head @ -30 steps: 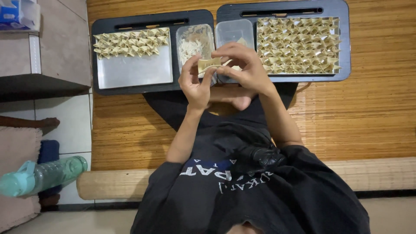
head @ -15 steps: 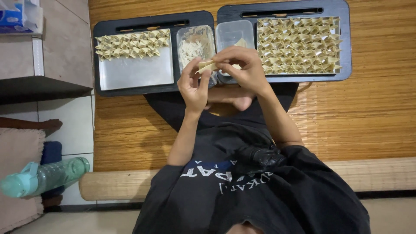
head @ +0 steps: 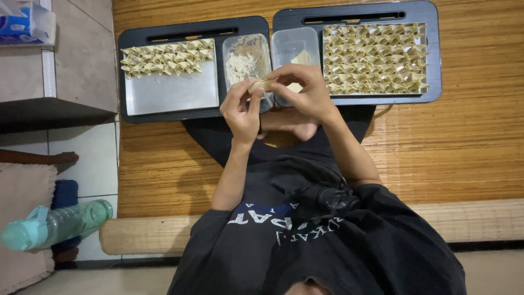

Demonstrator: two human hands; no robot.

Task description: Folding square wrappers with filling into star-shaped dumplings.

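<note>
Both hands meet over the gap between the two clear tubs, pinching one small pale dumpling wrapper [head: 264,85]. Left hand [head: 243,109]: fingertips closed on the wrapper's left end, thumb underneath. Right hand [head: 307,93]: fingers curled over the top, closed on the wrapper's right end. Most of the wrapper is hidden by the fingers; whether it holds filling cannot be told.

Just beyond the hands, the left clear tub [head: 246,60] holds pale shredded filling; its near edge is covered by the left hand. The right clear tub [head: 295,52] is nearly bare, with a few flat wrappers whose number is hard to make out behind the right hand.

Left of the tubs, a steel tray [head: 172,93] sits on a black tray [head: 180,31]; folded dumplings [head: 166,57] fill only its far strip. To the right, a second black tray [head: 355,13] carries a tray packed with folded dumplings [head: 375,59].

All of this rests on a woven bamboo mat [head: 469,136]. The person's dark shirt [head: 327,251] fills the near centre; the head is cut off by the frame's near edge. At near left lies a teal bottle [head: 54,224], partly cut off. At far left is a tissue pack [head: 24,22], also cropped.
</note>
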